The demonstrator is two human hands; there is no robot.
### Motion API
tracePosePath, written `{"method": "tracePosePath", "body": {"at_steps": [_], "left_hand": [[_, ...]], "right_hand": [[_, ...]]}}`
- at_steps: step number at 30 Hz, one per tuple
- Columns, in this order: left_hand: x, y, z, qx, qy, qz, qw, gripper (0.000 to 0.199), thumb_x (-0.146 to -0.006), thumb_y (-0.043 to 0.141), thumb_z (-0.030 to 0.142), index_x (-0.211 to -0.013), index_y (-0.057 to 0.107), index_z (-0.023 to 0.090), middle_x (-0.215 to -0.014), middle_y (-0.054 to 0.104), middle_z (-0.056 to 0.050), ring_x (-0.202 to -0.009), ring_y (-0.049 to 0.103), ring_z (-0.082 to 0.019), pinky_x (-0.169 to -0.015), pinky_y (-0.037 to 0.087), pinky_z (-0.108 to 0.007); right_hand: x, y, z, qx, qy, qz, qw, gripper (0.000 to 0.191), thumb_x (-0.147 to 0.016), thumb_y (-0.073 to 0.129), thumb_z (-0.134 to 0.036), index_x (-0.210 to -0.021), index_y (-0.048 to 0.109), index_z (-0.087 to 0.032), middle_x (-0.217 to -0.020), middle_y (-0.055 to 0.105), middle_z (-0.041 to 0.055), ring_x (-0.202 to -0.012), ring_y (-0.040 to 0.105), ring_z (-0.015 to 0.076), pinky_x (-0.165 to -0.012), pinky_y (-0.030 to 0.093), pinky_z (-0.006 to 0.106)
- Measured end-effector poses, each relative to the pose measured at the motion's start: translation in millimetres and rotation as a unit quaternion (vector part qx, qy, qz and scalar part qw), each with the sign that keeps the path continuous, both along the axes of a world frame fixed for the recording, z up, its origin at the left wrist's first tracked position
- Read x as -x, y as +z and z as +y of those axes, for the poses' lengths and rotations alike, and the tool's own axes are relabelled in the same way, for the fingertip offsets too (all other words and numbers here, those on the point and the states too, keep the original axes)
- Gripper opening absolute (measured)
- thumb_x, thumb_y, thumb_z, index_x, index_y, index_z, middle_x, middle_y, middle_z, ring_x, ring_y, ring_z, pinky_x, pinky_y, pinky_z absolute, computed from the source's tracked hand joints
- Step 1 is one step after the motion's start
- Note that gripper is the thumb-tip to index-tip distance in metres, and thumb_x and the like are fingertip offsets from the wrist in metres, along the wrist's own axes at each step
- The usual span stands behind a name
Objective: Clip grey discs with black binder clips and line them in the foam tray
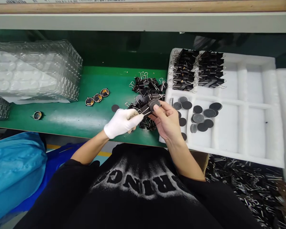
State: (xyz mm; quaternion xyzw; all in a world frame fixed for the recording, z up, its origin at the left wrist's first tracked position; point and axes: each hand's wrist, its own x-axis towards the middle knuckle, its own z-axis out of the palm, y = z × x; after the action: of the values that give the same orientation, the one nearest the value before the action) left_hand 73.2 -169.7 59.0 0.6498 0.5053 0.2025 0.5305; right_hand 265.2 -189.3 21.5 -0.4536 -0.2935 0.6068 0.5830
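Note:
My left hand point(122, 122), in a white glove, pinches the wire handles of a black binder clip point(146, 110). Bare and closed, my right hand point(168, 122) grips a dark round disc point(154, 104) between thumb and fingers, right at the clip's jaw end. Whether the disc sits inside the jaws cannot be made out. Behind and below both hands lies a pile of black binder clips point(146, 85) with silver handles. A single dark disc point(115, 108) rests on the green bench to the left of the pile.
A white foam tray point(249, 127) at right holds rows of binder clips point(186, 68) and loose dark discs point(198, 118). Clear plastic trays point(38, 70) are stacked at left. Several small round pieces point(97, 97) lie between. Many clips point(250, 187) fill a box below right.

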Motion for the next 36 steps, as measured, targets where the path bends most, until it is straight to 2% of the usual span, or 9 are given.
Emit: {"method": "tracePosePath", "body": {"at_steps": [7,12,15,19,23,27,31,33,36], "left_hand": [[-8,-3.0,-9,0.014,0.031,-0.006,0.999,0.038,-0.098,0.063,0.051,-0.075,0.060,0.021,-0.052,0.063,0.005,-0.038,0.054,-0.009,-0.045,0.045,-0.021],[-2,6.4,-8,-0.001,-0.008,0.032,0.999,0.042,-0.100,0.059,0.054,-0.075,0.060,0.021,-0.056,0.066,0.003,-0.041,0.056,-0.010,-0.048,0.046,-0.024],[17,14.2,7,-0.086,-0.028,0.057,0.994,0.045,-0.105,0.046,0.054,-0.084,0.066,0.020,-0.065,0.071,-0.001,-0.047,0.059,-0.012,-0.054,0.048,-0.027],[41,13.2,38,-0.237,0.057,0.218,0.945,0.047,-0.105,0.046,0.057,-0.085,0.067,0.021,-0.070,0.069,-0.003,-0.062,0.062,-0.017,-0.066,0.047,-0.032],[44,-2.1,61,-0.268,-0.046,0.330,0.904,0.042,-0.098,0.059,0.061,-0.105,0.072,0.022,-0.088,0.075,-0.005,-0.078,0.065,-0.021,-0.069,0.042,-0.032],[46,-10.7,72,-0.241,-0.099,0.334,0.906,0.038,-0.098,0.054,0.054,-0.084,0.070,0.022,-0.080,0.073,-0.004,-0.072,0.061,-0.020,-0.068,0.040,-0.033],[61,-4.4,88,-0.214,-0.004,0.304,0.929,0.039,-0.097,0.054,0.054,-0.076,0.064,0.022,-0.077,0.072,-0.005,-0.071,0.060,-0.020,-0.068,0.041,-0.034],[65,-2.3,103,-0.214,0.075,0.331,0.916,0.037,-0.097,0.053,0.051,-0.075,0.061,0.022,-0.080,0.072,-0.007,-0.073,0.060,-0.022,-0.070,0.043,-0.035],[65,-4.1,135,-0.217,0.182,0.371,0.884,0.034,-0.101,0.048,0.045,-0.078,0.062,0.023,-0.084,0.073,-0.009,-0.079,0.064,-0.024,-0.077,0.048,-0.037]], "right_hand": [[14,-0.8,-5,0.006,-0.056,0.022,0.998,0.052,-0.069,0.098,-0.057,-0.106,0.075,-0.028,-0.095,0.081,0.0018,-0.097,0.077,0.0224,-0.092,0.068,0.043],[13,-1.7,-7,0.008,-0.035,0.027,0.999,0.046,-0.075,0.093,-0.056,-0.107,0.075,-0.028,-0.099,0.079,0.0020,-0.100,0.076,0.0228,-0.092,0.067,0.045],[4,0.3,-6,-0.011,-0.036,0.018,0.999,0.038,-0.082,0.086,-0.055,-0.107,0.072,-0.030,-0.108,0.077,0.0020,-0.104,0.073,0.0218,-0.091,0.066,0.043],[-6,3.9,-3,-0.005,-0.069,0.066,0.995,0.036,-0.080,0.086,-0.056,-0.098,0.070,-0.029,-0.105,0.072,0.0011,-0.099,0.068,0.0189,-0.085,0.063,0.036],[-5,6.2,-4,0.017,-0.044,0.126,0.991,0.037,-0.077,0.090,-0.054,-0.092,0.067,-0.029,-0.092,0.067,-0.0015,-0.089,0.064,0.0157,-0.081,0.062,0.033],[-6,9.0,-10,0.027,0.011,0.099,0.995,0.035,-0.078,0.090,-0.052,-0.094,0.069,-0.029,-0.092,0.067,-0.0015,-0.089,0.064,0.0159,-0.081,0.063,0.034],[-19,19.1,-6,0.031,0.060,0.058,0.996,0.038,-0.071,0.095,-0.050,-0.090,0.072,-0.026,-0.090,0.071,-0.0010,-0.081,0.064,0.0149,-0.070,0.063,0.031],[-22,29.5,9,0.012,0.093,0.003,0.996,0.041,-0.068,0.097,-0.050,-0.093,0.075,-0.026,-0.091,0.074,0.0009,-0.079,0.065,0.0156,-0.064,0.060,0.029],[-16,49.8,50,-0.034,0.152,-0.114,0.981,0.047,-0.072,0.097,-0.047,-0.108,0.078,-0.025,-0.094,0.077,0.0039,-0.077,0.066,0.0168,-0.057,0.052,0.027]]}}
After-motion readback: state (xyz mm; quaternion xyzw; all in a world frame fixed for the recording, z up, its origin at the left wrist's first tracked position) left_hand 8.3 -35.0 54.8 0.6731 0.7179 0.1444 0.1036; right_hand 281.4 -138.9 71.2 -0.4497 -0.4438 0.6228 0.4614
